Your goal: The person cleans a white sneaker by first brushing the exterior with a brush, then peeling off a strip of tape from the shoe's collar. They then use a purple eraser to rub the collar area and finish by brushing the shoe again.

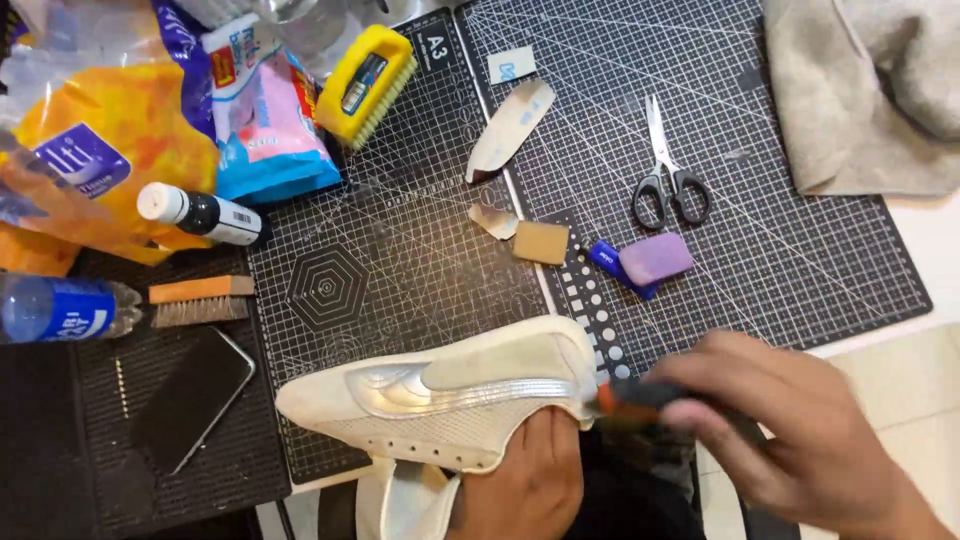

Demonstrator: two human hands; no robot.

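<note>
Left hand (pixel 520 480) comes up from the lower edge, fingers closed around the underside of a white sneaker (pixel 450 395), holding it on its side above the near edge of the dark cutting mat (pixel 400 250); toe points left, heel right, silver curved stripe and beige suede panel facing up. Right hand (pixel 790 430) sits just right of the heel, fingers curled tight around a dark-handled tool with an orange band (pixel 625 398); its tip meets the heel end of the shoe, motion-blurred, so the exact tip shape cannot be told. A white strip, likely the tongue or a lace, hangs below the shoe. Farther back on the second mat: black-handled scissors (pixel 668 170), lying flat, blades pointing away. Near them a purple eraser block (pixel 655 258) resting against a blue one (pixel 612 262), and just left a tan square block (pixel 541 242). Two scraps of sandpaper-like sheet (pixel 510 128) lie across the seam between the mats. Upper left: yellow scrub brush (pixel 366 85), bristles to the right; a pink and blue packet (pixel 265 110); orange plastic bag (pixel 100 160). A black bottle with white cap (pixel 200 214) lies on its side, with a wooden brush (pixel 200 300) below it and a blue-labelled water bottle (pixel 60 308) to the left. Dark phone (pixel 195 398) lies face up left of the shoe's toe. Grey cloth (pixel 865 90) bunched at upper right corner.
</note>
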